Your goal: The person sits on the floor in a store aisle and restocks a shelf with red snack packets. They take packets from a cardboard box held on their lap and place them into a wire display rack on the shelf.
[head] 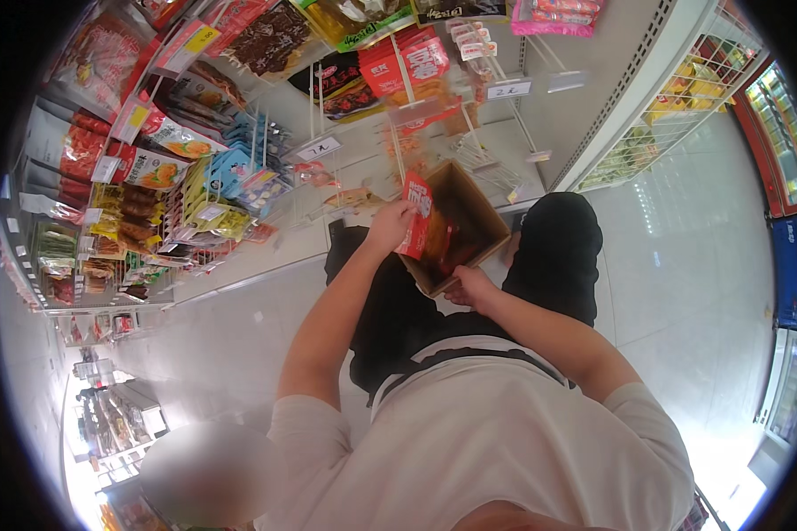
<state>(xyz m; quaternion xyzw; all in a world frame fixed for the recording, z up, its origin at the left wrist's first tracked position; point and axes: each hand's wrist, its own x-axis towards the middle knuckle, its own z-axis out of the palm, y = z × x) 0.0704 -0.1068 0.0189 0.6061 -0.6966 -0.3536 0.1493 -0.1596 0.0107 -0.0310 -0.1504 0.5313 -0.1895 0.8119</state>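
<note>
A cardboard box (481, 206), open at the top and tilted, sits between my knees. Inside it lie red snack packets (451, 249), partly in shadow. With my left hand (393, 227) I pinch the upper edge of a red snack packet (417, 216) at the box's left rim; its lower part reaches into the box. My right hand (471, 289) grips the near corner of the box from below. Just beyond the box, similar red packets (408, 70) hang from a shelf hook.
Shelf hooks holding snack packets (222, 169) fill the left and front. Price tags (319, 149) stick out on the hook ends. A metal shelf upright (627, 99) stands at right, with a wire basket (677, 99) of yellow bags beyond. Drink coolers (787, 139) line the far right.
</note>
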